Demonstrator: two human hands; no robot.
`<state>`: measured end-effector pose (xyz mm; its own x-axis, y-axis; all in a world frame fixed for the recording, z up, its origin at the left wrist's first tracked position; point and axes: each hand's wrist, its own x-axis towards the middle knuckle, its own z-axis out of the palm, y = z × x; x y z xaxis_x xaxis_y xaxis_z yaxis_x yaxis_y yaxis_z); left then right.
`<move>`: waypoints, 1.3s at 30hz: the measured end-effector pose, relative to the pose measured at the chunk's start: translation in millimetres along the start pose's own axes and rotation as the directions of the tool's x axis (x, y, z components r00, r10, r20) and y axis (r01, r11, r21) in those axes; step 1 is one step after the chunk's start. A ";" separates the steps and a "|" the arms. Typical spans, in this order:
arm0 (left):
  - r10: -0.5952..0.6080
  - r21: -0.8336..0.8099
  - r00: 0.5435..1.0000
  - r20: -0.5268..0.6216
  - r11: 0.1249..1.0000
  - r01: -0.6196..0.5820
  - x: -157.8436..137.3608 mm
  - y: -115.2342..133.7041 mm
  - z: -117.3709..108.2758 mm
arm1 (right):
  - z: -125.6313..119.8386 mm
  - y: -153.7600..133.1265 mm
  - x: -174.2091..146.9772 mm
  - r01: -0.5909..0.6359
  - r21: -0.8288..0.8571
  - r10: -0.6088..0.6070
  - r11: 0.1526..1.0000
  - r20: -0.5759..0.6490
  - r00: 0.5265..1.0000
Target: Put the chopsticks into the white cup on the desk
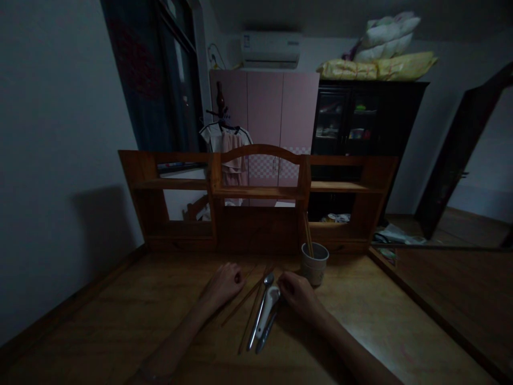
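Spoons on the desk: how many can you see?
2. A metal spoon and a white spoon lie side by side between the left hand and right hand. The dim light may hide more.

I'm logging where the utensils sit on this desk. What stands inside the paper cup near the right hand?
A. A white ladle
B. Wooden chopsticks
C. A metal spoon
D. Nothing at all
B: wooden chopsticks rise upright out of the paper cup, while the metal spoon and the white spoon lie flat on the desk between the left hand and right hand.
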<state>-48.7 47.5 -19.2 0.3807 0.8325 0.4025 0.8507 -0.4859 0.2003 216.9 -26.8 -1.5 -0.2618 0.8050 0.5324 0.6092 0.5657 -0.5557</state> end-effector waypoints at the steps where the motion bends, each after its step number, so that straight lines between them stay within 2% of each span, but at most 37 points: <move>1: -0.002 0.004 1.000 -0.003 1.000 0.002 -0.3 0.4 -0.1 | -0.4 -0.3 0.0 0.002 0.002 -0.002 1.000 0.005 1.000; 10: -0.096 -0.002 0.995 0.028 0.995 0.096 3.7 3.9 -2.1 | -2.8 1.6 0.3 -0.001 0.013 0.001 1.000 0.020 1.000; 16: -0.119 0.039 0.992 0.042 0.992 0.117 -3.1 6.1 0.9 | -2.9 1.5 0.0 -0.017 -0.011 0.018 1.000 0.028 0.999; 21: -0.073 0.068 0.996 0.047 0.995 0.069 -7.5 12.6 0.3 | -2.1 2.9 0.1 -0.022 -0.008 0.022 1.000 0.036 0.999; 24: -0.061 0.010 0.998 -0.008 0.998 0.061 -6.3 23.1 -4.2 | -1.8 2.9 -0.2 -0.015 -0.019 0.016 1.000 0.033 0.999; 27: 0.007 -0.078 0.999 -0.046 0.997 -0.010 -6.0 38.5 -10.7 | -1.6 3.0 -0.4 0.001 -0.013 0.000 1.000 0.031 1.000; 30: 0.127 -0.145 0.992 0.011 0.982 -0.124 -8.5 51.3 -14.5 | -1.3 3.6 -0.1 0.008 -0.004 -0.008 1.000 0.035 0.999; 33: 0.199 -0.172 0.978 0.064 0.967 -0.186 -10.6 54.7 -13.6 | -1.1 4.1 0.2 0.007 -0.008 -0.007 1.000 0.031 0.999; 39: 0.158 -0.071 0.986 0.053 0.985 -0.154 -9.2 44.8 -7.3 | -1.0 4.5 -0.5 0.003 -0.004 -0.003 1.000 0.044 0.999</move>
<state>-16.8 16.1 -7.3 0.5290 0.7580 0.3815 0.7538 -0.6263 0.1991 220.6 -24.8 -3.6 -0.2962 0.8106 0.5051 0.6115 0.5672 -0.5517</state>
